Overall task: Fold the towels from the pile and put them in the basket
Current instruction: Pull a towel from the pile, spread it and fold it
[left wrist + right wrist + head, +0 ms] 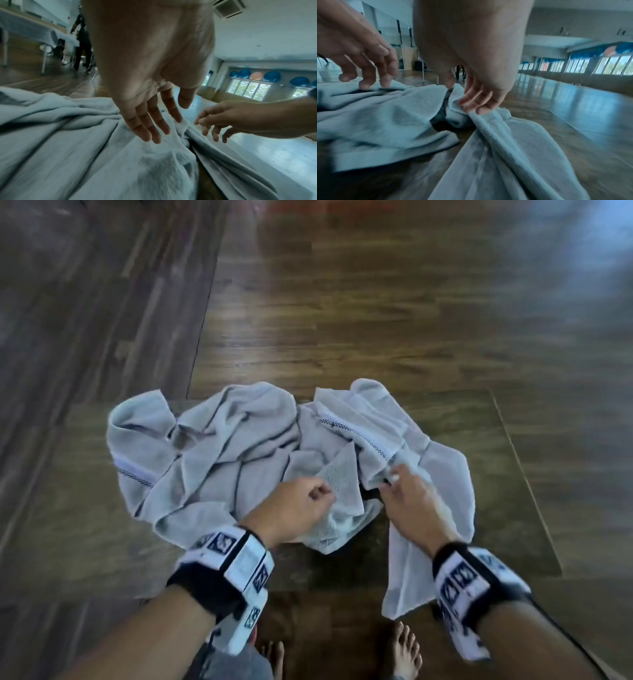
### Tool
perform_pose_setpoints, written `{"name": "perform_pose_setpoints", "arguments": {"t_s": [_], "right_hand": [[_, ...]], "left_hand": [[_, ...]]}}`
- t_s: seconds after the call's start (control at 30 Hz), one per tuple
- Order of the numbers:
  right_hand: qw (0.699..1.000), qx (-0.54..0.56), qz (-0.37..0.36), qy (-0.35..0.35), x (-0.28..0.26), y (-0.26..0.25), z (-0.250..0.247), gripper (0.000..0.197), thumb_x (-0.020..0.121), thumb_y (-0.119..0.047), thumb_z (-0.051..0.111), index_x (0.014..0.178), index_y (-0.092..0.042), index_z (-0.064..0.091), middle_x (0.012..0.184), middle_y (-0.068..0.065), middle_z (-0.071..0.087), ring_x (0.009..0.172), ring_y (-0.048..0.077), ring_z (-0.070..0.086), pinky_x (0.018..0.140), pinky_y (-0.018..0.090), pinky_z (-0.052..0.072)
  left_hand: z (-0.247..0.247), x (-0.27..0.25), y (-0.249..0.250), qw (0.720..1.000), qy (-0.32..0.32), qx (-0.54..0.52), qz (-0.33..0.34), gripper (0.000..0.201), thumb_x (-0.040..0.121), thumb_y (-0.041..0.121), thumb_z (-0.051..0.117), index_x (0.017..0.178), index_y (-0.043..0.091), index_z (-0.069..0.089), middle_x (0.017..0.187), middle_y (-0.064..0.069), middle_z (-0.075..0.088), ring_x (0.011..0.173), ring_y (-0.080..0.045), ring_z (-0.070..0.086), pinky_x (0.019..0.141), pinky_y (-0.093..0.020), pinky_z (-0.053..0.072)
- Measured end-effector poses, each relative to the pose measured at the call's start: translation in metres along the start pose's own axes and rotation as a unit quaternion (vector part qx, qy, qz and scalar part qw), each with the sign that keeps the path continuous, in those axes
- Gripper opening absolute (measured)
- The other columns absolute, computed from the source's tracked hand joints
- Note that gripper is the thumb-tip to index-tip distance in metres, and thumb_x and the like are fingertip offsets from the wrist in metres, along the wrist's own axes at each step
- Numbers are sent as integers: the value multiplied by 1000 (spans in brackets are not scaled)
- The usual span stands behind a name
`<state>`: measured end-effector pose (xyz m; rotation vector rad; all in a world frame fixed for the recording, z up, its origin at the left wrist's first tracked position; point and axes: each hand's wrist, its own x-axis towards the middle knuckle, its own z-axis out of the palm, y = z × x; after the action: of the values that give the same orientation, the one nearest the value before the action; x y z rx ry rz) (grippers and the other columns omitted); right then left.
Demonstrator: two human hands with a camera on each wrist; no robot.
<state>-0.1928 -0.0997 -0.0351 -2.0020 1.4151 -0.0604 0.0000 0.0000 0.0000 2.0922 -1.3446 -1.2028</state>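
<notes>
Lt grey towels [219, 446], dk-striped trim

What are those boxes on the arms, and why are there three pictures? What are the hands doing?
No machine here: these are a person's two bare hands. The black-and-white boxes strapped to the wrists are small cameras. The picture from above comes from a camera on the person's head; the other two look along each hand from the wrists. On the wooden table lies a crumpled heap of grey towels. The right hand pinches a fold of the right-hand towel. The left hand holds nothing; its straight fingers just touch the heap. The person's bare feet show below.
</notes>
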Motion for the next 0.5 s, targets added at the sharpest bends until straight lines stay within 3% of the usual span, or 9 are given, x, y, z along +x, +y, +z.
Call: {"name": "perform_pose_setpoints", "arguments": {"t_s": [0.1, 0.17, 0.23, 0.3, 0.43, 0.5], "right_hand": [[997, -17, 18, 72, 48, 4, 14, 50, 95, -57, 44, 129, -20, 42, 128, 5, 59, 116, 30, 58, 86, 46, 50], [997, -38, 28, 61, 69, 5, 20, 60, 93, -68, 40, 125, -18, 49, 127, 7, 61, 116, 32, 58, 85, 45, 50], [997, -64, 6, 51, 76, 12, 27, 42, 97, -60, 40, 97, -21, 56, 108, 7, 66, 103, 33, 62, 82, 44, 52], [993, -71, -29, 87, 78, 18, 29, 30, 101, -42, 44, 81, -22, 54, 96, 5, 66, 97, 34, 63, 81, 44, 54], [970, -25, -93, 224, 58, 4, 12, 24, 98, -36, 45, 96, -24, 66, 100, 1, 68, 95, 31, 62, 78, 42, 52], [946, 25, -167, 277, 34, -11, -2, 24, 97, -32, 47, 105, -29, 69, 105, -3, 69, 97, 24, 62, 83, 41, 51]], "left_hand": [[-1, 42, -7, 998, 35, 30, 51, 22, 97, 31, 57, 101, 15, 71, 95, 4, 69, 88, -10, 63, 76, -23, 46], [-5, 62, -11, 995, 48, 48, 76, 20, 97, 30, 56, 97, 16, 71, 91, 6, 69, 84, -10, 64, 77, -26, 49], [-6, 71, -17, 991, 62, 65, 100, 19, 96, 28, 56, 93, 15, 70, 86, 5, 70, 76, -8, 63, 75, -27, 50], [-8, 72, -21, 986, 80, 82, 122, 20, 96, 27, 56, 90, 14, 70, 79, 8, 69, 66, -3, 60, 71, -26, 50], [-11, 51, -16, 975, 117, 99, 162, 18, 95, 25, 56, 94, 13, 71, 85, 5, 69, 78, -12, 64, 76, -29, 52], [-10, 31, -9, 965, 153, 109, 183, 18, 94, 27, 56, 100, 16, 69, 92, 3, 70, 84, -16, 66, 74, -28, 52]]}}
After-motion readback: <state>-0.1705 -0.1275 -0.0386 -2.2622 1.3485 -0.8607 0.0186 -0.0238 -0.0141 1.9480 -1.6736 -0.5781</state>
